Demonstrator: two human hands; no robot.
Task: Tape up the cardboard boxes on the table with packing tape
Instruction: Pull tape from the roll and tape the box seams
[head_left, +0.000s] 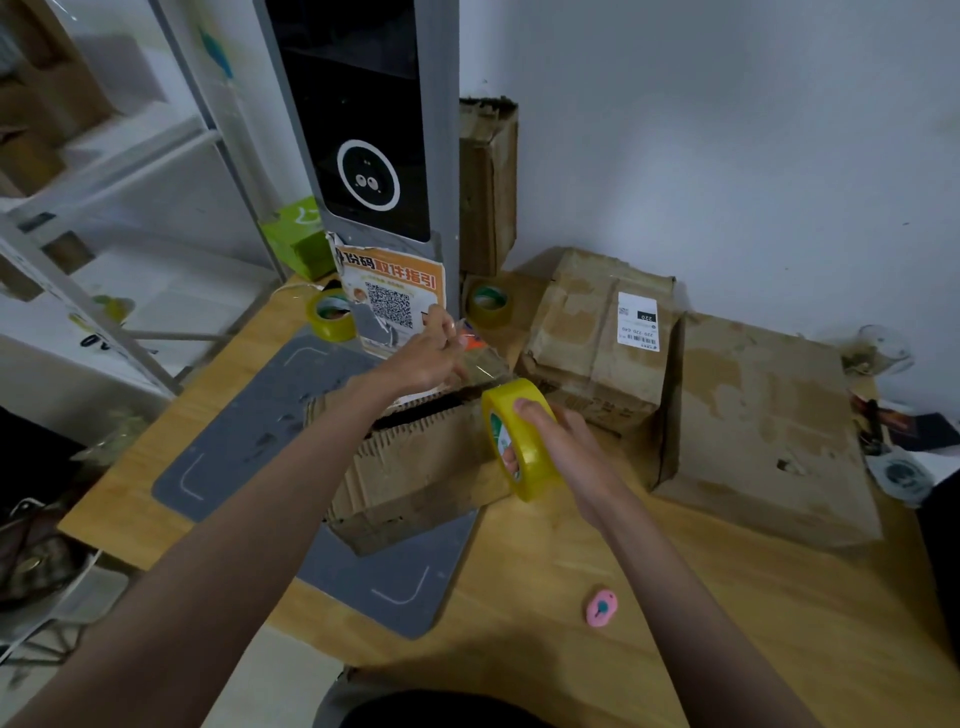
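Cardboard box, brown, worn and corrugated, sits on a grey rectangular mat near the middle of the light wooden table; its top flaps are not fully closed, with a dark gap running along the seam. Right hand grips a yellow roll of clear packing tape, thumb over the outer rim and a fingertip showing through the core, the roll held on edge just above the box's right end. Left hand is raised over the far side of the box, fingers pinching the free end of a clear tape strip that stretches back to the roll across the seam. Whether the strip already touches the cardboard cannot be told. To the right, two more battered brown cardboard boxes: a smaller one with a white shipping label and a larger flat one just beside it. Behind, a grey upright kiosk with a dark screen carrying an orange QR-code poster, flanked by two spare yellowish tape rolls. Small pink oval cutter lies on the table near the front, well apart from both hands.
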